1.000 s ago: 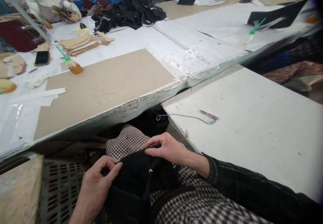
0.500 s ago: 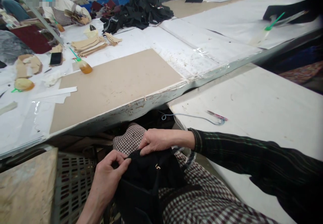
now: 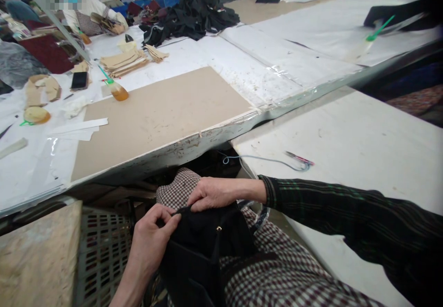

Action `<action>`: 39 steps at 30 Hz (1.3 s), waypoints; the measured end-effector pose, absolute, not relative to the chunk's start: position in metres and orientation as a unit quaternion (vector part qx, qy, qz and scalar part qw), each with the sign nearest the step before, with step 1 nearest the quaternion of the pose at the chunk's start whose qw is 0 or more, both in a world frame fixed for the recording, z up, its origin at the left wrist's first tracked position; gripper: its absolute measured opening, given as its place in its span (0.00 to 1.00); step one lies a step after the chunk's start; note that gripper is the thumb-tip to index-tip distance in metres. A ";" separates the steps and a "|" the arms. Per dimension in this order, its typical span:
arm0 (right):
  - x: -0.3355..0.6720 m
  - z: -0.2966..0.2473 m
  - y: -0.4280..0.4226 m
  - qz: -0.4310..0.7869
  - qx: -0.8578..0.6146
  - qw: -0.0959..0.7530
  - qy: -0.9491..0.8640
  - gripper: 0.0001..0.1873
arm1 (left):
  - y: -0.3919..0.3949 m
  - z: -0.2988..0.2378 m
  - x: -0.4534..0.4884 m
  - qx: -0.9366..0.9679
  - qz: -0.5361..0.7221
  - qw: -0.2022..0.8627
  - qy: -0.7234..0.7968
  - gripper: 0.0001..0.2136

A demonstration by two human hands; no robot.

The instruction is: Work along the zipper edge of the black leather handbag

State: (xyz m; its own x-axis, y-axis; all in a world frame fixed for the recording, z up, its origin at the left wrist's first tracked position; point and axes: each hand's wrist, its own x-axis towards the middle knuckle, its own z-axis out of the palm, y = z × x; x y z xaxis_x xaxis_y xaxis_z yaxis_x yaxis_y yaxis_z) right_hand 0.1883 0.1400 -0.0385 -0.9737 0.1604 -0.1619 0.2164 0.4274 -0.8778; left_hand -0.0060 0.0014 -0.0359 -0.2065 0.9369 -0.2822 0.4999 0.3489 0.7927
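A black fabric bag [image 3: 204, 247] with a small gold-coloured metal fitting lies across my lap, on a brown-and-white checked apron [image 3: 290, 265]. My left hand [image 3: 155, 228] pinches the bag's upper left edge between thumb and forefinger. Just to the right, my right hand [image 3: 211, 194] grips the same edge, fingers curled over it and thumb pressed on the near side. The underside of the bag and the fingertips behind the edge are hidden.
Ahead runs a white-covered table with a beige board [image 3: 162, 117], a glue bottle [image 3: 117, 90], a phone [image 3: 79, 81] and a black fabric heap [image 3: 194, 16]. On the right table lies a pen [image 3: 299, 158] with a cord. A plastic crate [image 3: 100, 256] stands left. Another person works across.
My right hand has shifted slightly left along the bag's edge, closer to my left hand. Both hands keep their grip; the view has moved a little.
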 end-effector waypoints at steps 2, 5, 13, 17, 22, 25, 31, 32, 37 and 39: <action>0.189 -0.035 0.139 -0.527 0.110 0.025 0.842 0.08 | 0.001 -0.035 -0.005 0.494 0.282 0.387 0.725 0.16; 0.189 -0.030 0.139 -0.537 0.101 0.033 0.837 0.11 | 0.000 -0.035 -0.005 0.489 0.283 0.393 0.726 0.16; 0.177 -0.033 0.140 -0.531 0.069 0.095 0.839 0.08 | -0.001 -0.035 -0.007 0.475 0.281 0.412 0.725 0.16; 0.170 -0.033 0.136 -0.494 0.072 0.087 0.862 0.07 | -0.002 -0.035 -0.008 0.475 0.277 0.421 0.722 0.17; 0.163 -0.034 0.129 -0.368 0.088 0.068 0.923 0.16 | -0.001 -0.038 -0.009 0.484 0.283 0.422 0.712 0.16; 0.159 -0.036 0.125 -0.247 0.077 0.088 0.962 0.24 | 0.000 -0.041 -0.010 0.486 0.285 0.421 0.711 0.15; 0.166 -0.045 0.121 -0.168 0.027 0.054 0.984 0.19 | 0.001 -0.037 -0.010 0.473 0.288 0.449 0.702 0.16; 0.167 -0.045 0.122 -0.171 0.021 0.050 0.984 0.17 | 0.001 -0.036 -0.010 0.470 0.288 0.455 0.700 0.17; 0.168 -0.040 0.131 -0.264 0.055 0.031 0.962 0.10 | 0.000 -0.034 -0.010 0.472 0.292 0.463 0.691 0.17; 0.167 -0.037 0.134 -0.435 0.163 0.014 0.885 0.16 | -0.001 -0.035 -0.010 0.470 0.294 0.464 0.691 0.17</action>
